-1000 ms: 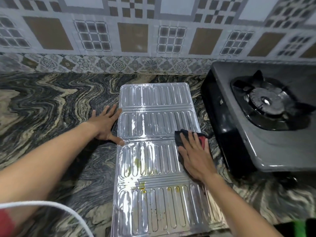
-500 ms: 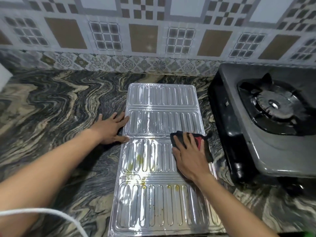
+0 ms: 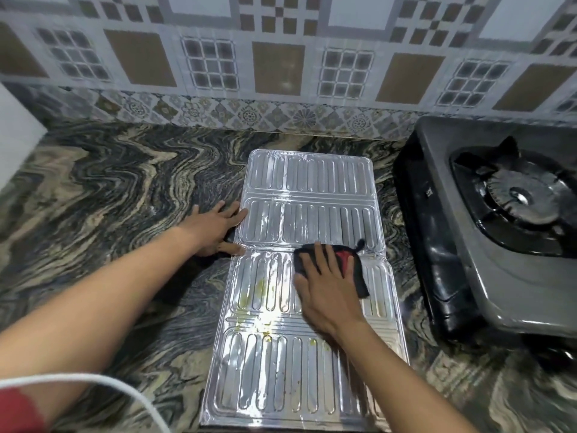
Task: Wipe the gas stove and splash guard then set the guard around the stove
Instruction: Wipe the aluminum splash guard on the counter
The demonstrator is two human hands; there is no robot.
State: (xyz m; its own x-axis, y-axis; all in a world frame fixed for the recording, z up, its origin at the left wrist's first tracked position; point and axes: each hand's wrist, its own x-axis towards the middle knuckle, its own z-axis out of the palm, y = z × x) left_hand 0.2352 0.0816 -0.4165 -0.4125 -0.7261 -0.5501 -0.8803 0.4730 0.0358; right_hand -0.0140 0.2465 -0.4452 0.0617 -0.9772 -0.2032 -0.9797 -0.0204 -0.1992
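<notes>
Head view: splash guard flat on countertop, just left of gas stove. Right hand, fingers straight, presses cloth on guard; left hand, flat, pins left edge. Best: stroke along ribs toward yellow stains, light pressure.

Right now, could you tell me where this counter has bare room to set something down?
The widest bare patch is the counter left of the splash guard, between the left hand and the tiled wall. It is crowded on the right: only a narrow gap separates the guard from the gas stove, and the right hand presses the cloth nearby.
</notes>
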